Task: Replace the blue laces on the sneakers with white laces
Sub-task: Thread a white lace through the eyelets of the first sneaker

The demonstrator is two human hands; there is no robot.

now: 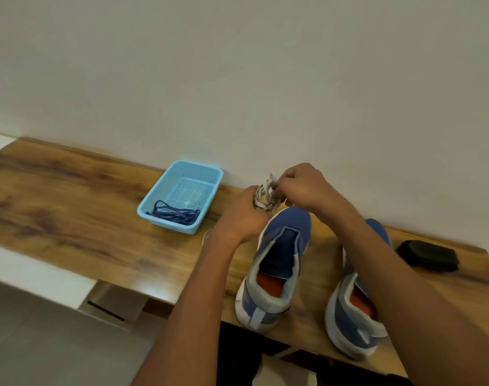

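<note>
Two blue sneakers stand on the wooden table, toes toward the wall; neither shows laces. The left sneaker (pixel 276 263) sits in the middle, the right sneaker (pixel 354 310) is partly hidden by my right forearm. Above the left sneaker's toe, my left hand (pixel 241 215) grips a coiled bundle of white laces (pixel 265 196). My right hand (pixel 304 188) pinches the same bundle from the right. The blue laces (pixel 173 214) lie in a light blue basket (pixel 154 196).
The basket stands left of the hands, near the wall. A black case (pixel 428 254) lies at the table's far right. A bit of white lace (pixel 207 236) shows beside my left wrist. The wooden table (pixel 70 196) stretches to the left; its front edge runs close to me.
</note>
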